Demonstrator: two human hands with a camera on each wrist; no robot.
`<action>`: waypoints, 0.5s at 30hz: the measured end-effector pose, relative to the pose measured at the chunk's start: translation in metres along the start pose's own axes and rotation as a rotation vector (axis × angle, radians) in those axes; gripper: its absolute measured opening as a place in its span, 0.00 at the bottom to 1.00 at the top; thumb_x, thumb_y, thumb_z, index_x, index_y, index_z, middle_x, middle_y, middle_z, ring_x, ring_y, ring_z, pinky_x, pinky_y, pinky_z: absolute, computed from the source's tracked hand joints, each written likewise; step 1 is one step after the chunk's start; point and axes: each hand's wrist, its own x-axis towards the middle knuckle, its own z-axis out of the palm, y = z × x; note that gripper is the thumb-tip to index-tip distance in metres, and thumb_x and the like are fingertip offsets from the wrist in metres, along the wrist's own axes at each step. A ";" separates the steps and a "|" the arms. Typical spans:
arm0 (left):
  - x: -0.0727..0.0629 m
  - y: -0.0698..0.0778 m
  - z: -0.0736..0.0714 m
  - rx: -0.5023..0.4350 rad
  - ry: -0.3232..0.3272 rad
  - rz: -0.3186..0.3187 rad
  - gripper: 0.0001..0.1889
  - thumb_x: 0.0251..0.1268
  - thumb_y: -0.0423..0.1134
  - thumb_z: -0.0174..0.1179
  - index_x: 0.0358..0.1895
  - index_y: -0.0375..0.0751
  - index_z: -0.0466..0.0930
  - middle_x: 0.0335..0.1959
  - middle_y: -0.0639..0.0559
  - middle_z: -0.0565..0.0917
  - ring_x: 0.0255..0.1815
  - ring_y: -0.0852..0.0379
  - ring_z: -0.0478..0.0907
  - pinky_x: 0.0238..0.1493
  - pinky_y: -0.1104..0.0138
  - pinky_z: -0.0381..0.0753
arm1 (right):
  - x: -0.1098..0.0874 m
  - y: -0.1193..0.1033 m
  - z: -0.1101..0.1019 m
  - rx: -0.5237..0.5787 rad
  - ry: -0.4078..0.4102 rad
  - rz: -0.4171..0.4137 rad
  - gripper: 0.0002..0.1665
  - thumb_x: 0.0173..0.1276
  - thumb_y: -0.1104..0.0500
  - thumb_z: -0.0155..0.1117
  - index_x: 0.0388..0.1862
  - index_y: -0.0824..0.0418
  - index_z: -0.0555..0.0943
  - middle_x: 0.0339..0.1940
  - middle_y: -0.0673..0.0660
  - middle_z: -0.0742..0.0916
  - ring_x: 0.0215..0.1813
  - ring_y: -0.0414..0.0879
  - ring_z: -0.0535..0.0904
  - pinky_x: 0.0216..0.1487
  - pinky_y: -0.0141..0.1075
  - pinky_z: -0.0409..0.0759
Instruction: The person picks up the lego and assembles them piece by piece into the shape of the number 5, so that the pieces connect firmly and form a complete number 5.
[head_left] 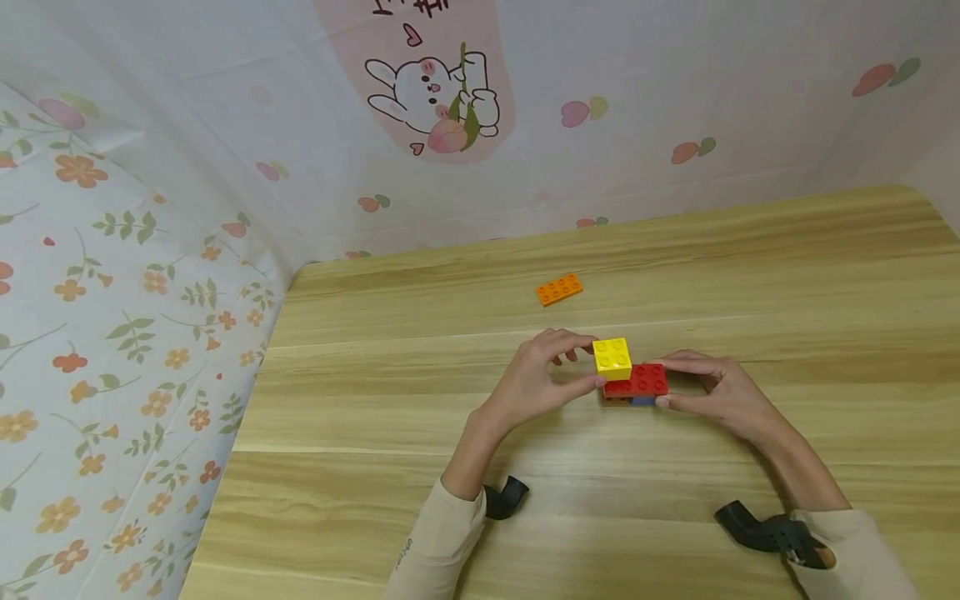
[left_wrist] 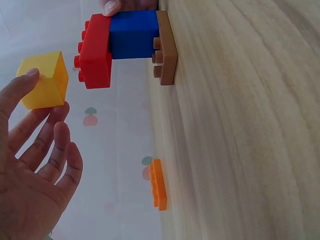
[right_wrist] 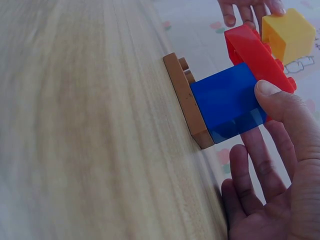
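Observation:
My left hand (head_left: 532, 375) pinches a yellow toy brick (head_left: 612, 357) between thumb and fingers. In the left wrist view the yellow brick (left_wrist: 44, 81) is held apart from the red brick's studs. My right hand (head_left: 712, 387) grips a small stack from its right side, thumb on the near face. The stack has a red brick (head_left: 648, 380) on top, a blue brick (right_wrist: 227, 102) in the middle and a flat brown brick (right_wrist: 187, 100) at the bottom on the table. Red and brown overhang the blue on the left, leaving a gap between them.
A flat orange brick (head_left: 559, 289) with studs up lies farther back on the wooden table (head_left: 420, 333). Behind the table hangs a white printed cloth (head_left: 600, 167). Flowered cloth (head_left: 135, 350) covers the left side. Black straps (head_left: 765, 529) are on both wrists.

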 end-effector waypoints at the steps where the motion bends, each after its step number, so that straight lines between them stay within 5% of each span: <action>1: 0.000 0.000 0.000 -0.001 0.000 0.002 0.20 0.50 0.37 0.70 0.48 0.35 0.80 0.42 0.50 0.83 0.36 0.52 0.75 0.36 0.71 0.74 | 0.000 0.000 0.000 0.001 0.000 -0.002 0.24 0.54 0.65 0.72 0.51 0.67 0.80 0.50 0.46 0.80 0.54 0.35 0.70 0.53 0.20 0.65; 15: -0.002 -0.001 0.006 -0.022 -0.021 -0.030 0.21 0.50 0.39 0.71 0.50 0.38 0.80 0.45 0.51 0.81 0.44 0.51 0.74 0.40 0.65 0.76 | 0.000 0.000 0.001 0.000 -0.008 -0.005 0.23 0.55 0.66 0.71 0.52 0.66 0.80 0.50 0.46 0.80 0.54 0.35 0.70 0.53 0.19 0.65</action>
